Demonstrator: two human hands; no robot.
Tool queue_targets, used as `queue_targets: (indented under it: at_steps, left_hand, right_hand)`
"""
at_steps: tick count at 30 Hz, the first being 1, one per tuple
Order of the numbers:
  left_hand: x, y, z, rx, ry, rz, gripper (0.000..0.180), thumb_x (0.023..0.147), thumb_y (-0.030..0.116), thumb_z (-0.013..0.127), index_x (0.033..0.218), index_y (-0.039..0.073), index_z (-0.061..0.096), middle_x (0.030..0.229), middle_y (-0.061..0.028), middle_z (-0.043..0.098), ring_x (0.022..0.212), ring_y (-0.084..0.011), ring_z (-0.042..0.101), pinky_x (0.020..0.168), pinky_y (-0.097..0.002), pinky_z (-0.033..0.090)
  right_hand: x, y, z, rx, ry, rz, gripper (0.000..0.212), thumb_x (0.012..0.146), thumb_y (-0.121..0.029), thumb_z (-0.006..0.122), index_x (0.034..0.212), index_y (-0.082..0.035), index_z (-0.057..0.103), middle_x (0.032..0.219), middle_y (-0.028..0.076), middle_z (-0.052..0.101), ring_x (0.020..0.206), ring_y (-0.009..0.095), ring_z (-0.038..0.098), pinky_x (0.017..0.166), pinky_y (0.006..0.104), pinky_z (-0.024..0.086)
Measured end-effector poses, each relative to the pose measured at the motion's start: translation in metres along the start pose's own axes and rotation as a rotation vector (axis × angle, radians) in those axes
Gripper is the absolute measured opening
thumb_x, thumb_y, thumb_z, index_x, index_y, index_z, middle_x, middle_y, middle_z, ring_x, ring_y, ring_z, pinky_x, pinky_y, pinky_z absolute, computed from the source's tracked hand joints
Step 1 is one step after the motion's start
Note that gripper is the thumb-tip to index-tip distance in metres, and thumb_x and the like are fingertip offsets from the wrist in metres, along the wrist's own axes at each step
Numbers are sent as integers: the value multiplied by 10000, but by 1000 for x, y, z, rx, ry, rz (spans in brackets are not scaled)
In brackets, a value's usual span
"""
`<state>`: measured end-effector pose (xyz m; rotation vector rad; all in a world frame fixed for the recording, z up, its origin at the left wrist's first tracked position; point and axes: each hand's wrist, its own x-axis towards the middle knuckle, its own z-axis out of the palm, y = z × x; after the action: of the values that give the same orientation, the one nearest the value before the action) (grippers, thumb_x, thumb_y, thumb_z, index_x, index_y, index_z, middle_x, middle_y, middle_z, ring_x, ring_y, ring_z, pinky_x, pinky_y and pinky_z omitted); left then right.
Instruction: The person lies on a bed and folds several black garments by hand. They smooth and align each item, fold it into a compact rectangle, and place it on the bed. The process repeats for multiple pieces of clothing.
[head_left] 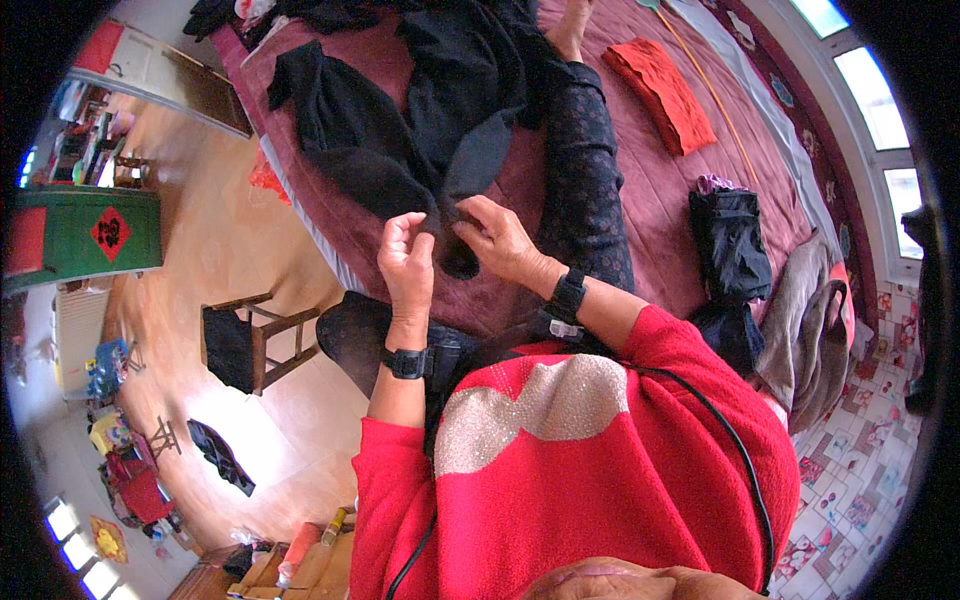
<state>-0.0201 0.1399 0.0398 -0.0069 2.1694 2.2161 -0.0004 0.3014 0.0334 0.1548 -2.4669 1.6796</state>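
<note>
A black garment (455, 75) with two long tube-like parts lies spread over the pink quilted bed cover (340, 220). Its near ends bunch together in front of me. My left hand (407, 262) is closed, thumb up against curled fingers, at the left side of the bunched cloth. From the right, my right hand (500, 242) pinches the same garment with bent fingers. A dark end of cloth hangs between and below the hands. Exactly where the fingertips meet the fabric is partly hidden.
My patterned leg (585, 180) stretches along the bed. To its right lie a folded orange-red cloth (660, 95), a folded black garment (730, 245), a grey garment (805, 330) and a thin orange stick (710, 90). A wooden stool (260, 345) stands on the floor at left.
</note>
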Motion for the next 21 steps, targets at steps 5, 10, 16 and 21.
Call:
queue_targets:
  at_steps: [5,10,16,21]
  left_hand:
    - [-1,1,3,-41,-2,46,227,851,-52,573,1066,13,613,1003,-21,623,892,-98,575,820,-244,485]
    - [-5,4,8,-56,-100,-2,256,898,-32,521,1132,1,620,1065,-37,636,934,-107,590,840,-250,488]
    - [-8,7,17,-209,-223,-131,319,911,-33,482,1201,-2,612,1138,-57,641,1005,-121,599,916,-269,473]
    - [7,21,17,282,-165,320,379,829,-50,516,1185,42,606,1236,-137,604,1131,-247,597,951,-355,481]
  right_hand:
    - [0,0,-1,-50,-3,-2,364,899,-237,687,1140,20,594,1018,195,636,956,284,650,817,370,513]
    - [3,-6,-5,-87,-41,80,651,837,-463,750,1235,6,539,1060,203,643,1025,290,639,850,384,501]
    - [8,-5,-9,33,-6,212,630,803,-353,775,1245,14,516,1079,253,624,1012,409,635,830,428,510]
    - [0,-23,-25,-46,43,77,455,804,-98,709,1204,13,524,958,179,630,908,209,630,789,357,504]
